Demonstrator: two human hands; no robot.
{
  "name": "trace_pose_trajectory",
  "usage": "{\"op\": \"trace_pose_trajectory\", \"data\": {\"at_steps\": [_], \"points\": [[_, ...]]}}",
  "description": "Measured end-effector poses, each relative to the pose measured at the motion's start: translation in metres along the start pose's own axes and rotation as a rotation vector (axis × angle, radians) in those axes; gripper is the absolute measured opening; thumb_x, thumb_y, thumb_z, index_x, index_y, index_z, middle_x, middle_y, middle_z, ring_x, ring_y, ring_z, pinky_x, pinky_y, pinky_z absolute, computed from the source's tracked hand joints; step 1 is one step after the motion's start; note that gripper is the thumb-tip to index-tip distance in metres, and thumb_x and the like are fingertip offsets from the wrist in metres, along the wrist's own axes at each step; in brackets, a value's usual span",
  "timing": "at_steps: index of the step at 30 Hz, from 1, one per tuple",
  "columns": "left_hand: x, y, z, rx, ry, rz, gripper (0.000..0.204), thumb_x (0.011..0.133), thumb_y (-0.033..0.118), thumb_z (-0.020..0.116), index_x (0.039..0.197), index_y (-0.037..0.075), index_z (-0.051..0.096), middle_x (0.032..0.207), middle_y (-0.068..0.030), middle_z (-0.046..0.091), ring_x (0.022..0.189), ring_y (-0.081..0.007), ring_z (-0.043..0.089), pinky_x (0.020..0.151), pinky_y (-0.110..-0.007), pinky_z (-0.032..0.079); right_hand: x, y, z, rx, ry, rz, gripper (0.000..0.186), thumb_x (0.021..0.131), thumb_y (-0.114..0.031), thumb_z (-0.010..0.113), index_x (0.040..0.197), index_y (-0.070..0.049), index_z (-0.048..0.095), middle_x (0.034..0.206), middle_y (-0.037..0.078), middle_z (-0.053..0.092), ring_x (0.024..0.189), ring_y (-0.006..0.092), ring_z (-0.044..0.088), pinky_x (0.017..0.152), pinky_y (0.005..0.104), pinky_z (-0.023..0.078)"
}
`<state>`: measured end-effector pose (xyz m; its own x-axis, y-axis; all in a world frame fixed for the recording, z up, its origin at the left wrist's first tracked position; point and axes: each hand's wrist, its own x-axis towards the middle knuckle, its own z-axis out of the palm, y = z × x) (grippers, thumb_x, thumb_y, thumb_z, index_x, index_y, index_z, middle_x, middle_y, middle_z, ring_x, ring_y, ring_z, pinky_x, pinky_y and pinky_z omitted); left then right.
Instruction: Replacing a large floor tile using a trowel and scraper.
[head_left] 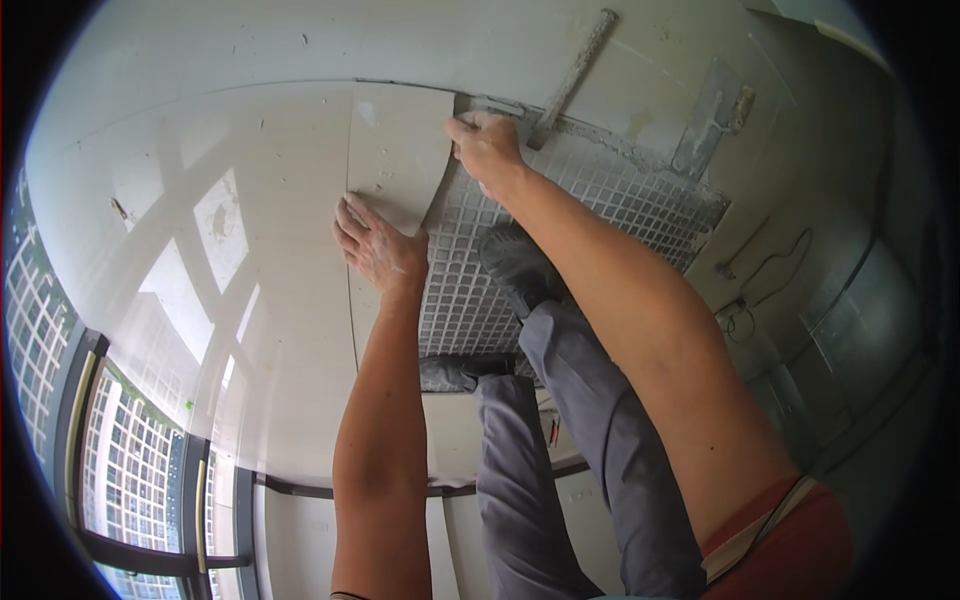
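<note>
A narrow, light beige floor tile (pixel 402 140) lies beside the large glossy tiles, its right edge over a strip of grid-patterned bedding (pixel 465 262). My right hand (pixel 488 150) is closed on the far part of its right edge, the fingertips hidden against it. At the near end, my left hand (pixel 376 243) grips the same tile, fingers bent across the seam on its left. White dust coats both hands. My dark shoes (pixel 518 262) stand on the grid, between my forearms.
Beyond the grid lies a long mortar-crusted bar (pixel 578 75). A flat trowel (pixel 708 118) rests farther right, near a dark cord (pixel 790 275). Glossy tiles (pixel 250 130) spread leftward to windows (pixel 130 460). Small crumbs dot the surface.
</note>
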<state>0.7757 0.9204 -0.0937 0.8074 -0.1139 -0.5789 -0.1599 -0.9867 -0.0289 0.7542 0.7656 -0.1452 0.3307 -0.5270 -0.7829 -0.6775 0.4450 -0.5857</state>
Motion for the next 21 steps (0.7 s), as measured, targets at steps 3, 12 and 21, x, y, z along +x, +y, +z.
{"op": "trace_pose_trajectory", "data": {"at_steps": [3, 12, 21], "points": [[-0.004, 0.002, 0.002, 0.002, -0.011, -0.001, 0.111, 0.057, 0.03, 0.081, 0.141, 0.002, 0.014, 0.143, -0.0158, 0.02, 0.132, -0.0348, 0.02, 0.104, -0.046, 0.028, 0.0, -0.001, -0.002, 0.051, -0.08, 0.042, 0.029, 0.085, -0.018, 0.062, 0.099, 0.007, 0.062, 0.088, 0.012, 0.063, 0.075, 0.0164, 0.057, 0.068, 0.0296, 0.047], [-0.005, 0.004, -0.007, -0.074, 0.008, -0.009, 0.104, 0.06, 0.027, 0.08, 0.14, 0.004, 0.017, 0.142, -0.0134, 0.023, 0.131, -0.0356, 0.021, 0.105, -0.046, 0.027, -0.013, -0.018, 0.0, -0.002, -0.028, 0.069, 0.031, 0.084, -0.018, 0.064, 0.102, 0.007, 0.06, 0.096, 0.014, 0.064, 0.089, 0.0192, 0.058, 0.079, 0.0319, 0.046], [-0.022, -0.049, 0.035, -0.208, 0.179, 0.043, 0.101, 0.06, 0.03, 0.082, 0.139, 0.005, 0.023, 0.142, -0.0152, 0.027, 0.133, -0.0328, 0.024, 0.108, -0.044, 0.024, 0.011, 0.015, -0.005, 0.064, -0.137, 0.016, 0.026, 0.081, -0.017, 0.068, 0.098, 0.002, 0.062, 0.083, 0.007, 0.063, 0.07, 0.0132, 0.055, 0.064, 0.0273, 0.044]]}}
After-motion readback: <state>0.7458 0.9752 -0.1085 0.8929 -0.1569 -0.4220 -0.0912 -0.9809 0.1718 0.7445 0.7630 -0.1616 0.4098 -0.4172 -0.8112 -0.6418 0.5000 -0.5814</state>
